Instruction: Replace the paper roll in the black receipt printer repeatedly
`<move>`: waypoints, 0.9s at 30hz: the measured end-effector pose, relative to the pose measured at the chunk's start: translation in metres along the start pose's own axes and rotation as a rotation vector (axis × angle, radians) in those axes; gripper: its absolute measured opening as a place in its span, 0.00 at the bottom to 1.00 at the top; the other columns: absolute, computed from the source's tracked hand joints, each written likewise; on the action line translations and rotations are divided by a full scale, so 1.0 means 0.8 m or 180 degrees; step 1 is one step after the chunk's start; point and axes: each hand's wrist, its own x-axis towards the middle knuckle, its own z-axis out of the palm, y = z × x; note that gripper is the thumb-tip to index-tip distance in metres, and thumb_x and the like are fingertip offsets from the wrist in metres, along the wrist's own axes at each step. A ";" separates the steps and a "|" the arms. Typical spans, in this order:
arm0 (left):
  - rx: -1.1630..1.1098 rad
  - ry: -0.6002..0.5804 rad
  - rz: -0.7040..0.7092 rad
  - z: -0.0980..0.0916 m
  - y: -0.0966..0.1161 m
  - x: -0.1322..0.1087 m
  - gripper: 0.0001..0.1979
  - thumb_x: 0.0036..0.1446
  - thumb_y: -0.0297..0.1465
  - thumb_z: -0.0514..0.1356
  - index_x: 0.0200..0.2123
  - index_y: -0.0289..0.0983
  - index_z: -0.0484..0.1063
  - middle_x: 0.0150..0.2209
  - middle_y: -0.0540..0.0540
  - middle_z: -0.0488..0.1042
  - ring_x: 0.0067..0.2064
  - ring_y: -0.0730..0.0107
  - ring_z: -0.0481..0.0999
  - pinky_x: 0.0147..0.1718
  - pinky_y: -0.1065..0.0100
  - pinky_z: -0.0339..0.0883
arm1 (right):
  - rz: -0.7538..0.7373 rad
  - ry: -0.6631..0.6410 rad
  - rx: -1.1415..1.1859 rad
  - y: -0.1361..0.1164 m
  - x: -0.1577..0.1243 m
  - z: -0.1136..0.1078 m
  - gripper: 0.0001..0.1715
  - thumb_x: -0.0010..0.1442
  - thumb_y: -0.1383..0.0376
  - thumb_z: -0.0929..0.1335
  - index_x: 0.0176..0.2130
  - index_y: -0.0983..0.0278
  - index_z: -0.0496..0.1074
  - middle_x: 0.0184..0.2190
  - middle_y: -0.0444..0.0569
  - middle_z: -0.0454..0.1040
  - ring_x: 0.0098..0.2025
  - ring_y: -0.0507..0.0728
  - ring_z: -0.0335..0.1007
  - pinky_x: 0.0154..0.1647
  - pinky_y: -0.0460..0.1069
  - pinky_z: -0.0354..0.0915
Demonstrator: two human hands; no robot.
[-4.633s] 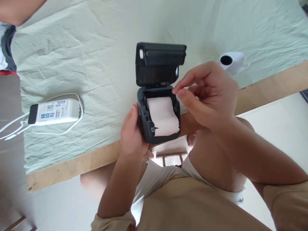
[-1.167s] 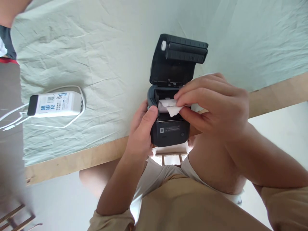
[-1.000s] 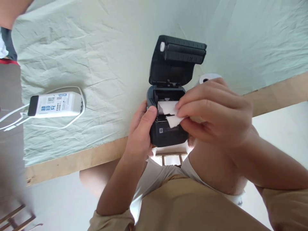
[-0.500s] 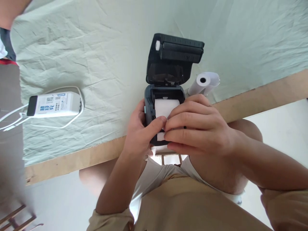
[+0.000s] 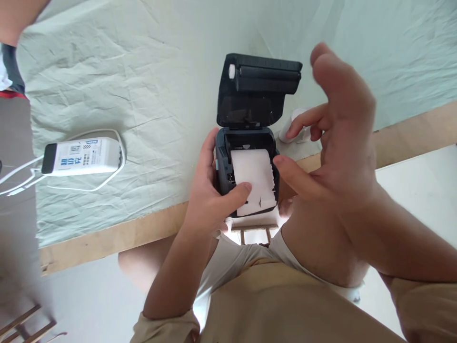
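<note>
My left hand (image 5: 210,195) grips a small dark label printer (image 5: 224,159) from its left side, at the table's front edge. The printer's lid (image 5: 255,93) is flipped up, showing a black roller and a white gear. White paper (image 5: 253,174) with a ragged edge comes over the compartment, and my left thumb presses on it. Just right of the printer, my right hand (image 5: 342,138) is raised with its fingers apart and holds nothing. Behind its fingers stands a white paper roll (image 5: 286,131), mostly hidden.
A white power strip (image 5: 85,156) with its cord looped round it lies on the pale green cloth (image 5: 153,85) at left. Bare wood (image 5: 117,233) runs along the table's front edge. Another person's arm (image 5: 19,19) shows at the top left.
My right hand has let go of the paper and lifted away to the right, its fingers spreading. More of the paper now lies over the printer's front. The left hand keeps its grip.
</note>
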 end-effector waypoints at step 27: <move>-0.0406 0.0185 -0.0079 0.010 0.000 0.001 0.13 0.58 0.35 0.74 0.44 0.42 0.78 0.35 0.49 0.78 0.29 0.68 0.78 0.23 0.70 0.74 | 0.1337 -0.0724 0.1255 0.001 -0.006 0.015 0.25 0.64 0.61 0.72 0.24 0.59 0.55 0.18 0.38 0.60 0.23 0.48 0.55 0.23 0.47 0.51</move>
